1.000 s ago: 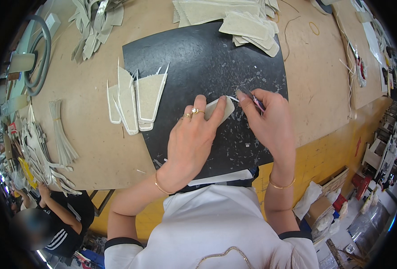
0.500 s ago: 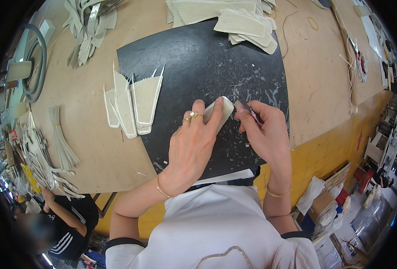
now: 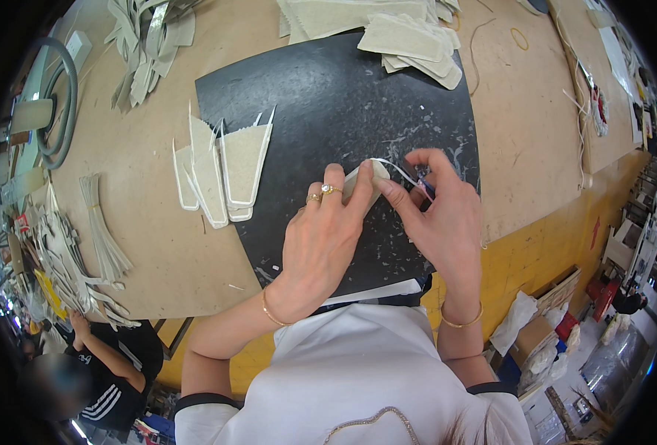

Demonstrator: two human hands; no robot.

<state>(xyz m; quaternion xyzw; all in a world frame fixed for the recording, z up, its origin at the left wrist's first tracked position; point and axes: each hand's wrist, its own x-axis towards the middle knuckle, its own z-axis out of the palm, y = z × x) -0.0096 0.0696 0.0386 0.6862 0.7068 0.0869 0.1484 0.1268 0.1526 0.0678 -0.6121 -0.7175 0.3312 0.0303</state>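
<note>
Black mat: we take this mat [image 3: 314,81] as our landmark; it lies on the brown tabletop [image 3: 150,222], its right half strewn with pale scraps.
Beige piece: we find this small rounded piece [image 3: 380,170] at the middle of the mat, slanted and mostly covered by fingers.
Left hand: on the mat, the left hand [image 3: 319,237] presses the piece from above, index fingertip near its far end (two rings and a bracelet show here); whether the thumb closes the grip from beneath, we cannot tell.
Right hand: over the right part of the mat, the right hand [image 3: 447,215] has its grip curled round a small dark-and-pink tool [image 3: 424,187], too blurred for us to name, while its thumb tip meets the piece.
White strip: we see a narrow strip [image 3: 393,165] arching above the mat from the piece's far end to the right hand.
White-edged pieces: these tapered beige pieces [image 3: 245,167] overlap one another across the mat's left edge, thin white tails pointing away from us.
Beige stack: more flat pieces [image 3: 406,41] lie over the mat's far right corner.
Grey-beige strips: a loose heap [image 3: 147,52] sits beyond the mat's far left corner, and a tied bundle [image 3: 104,222] well to the mat's left.
Rubber band: a yellow loop [image 3: 519,42] lies right of the mat's far right corner.
</note>
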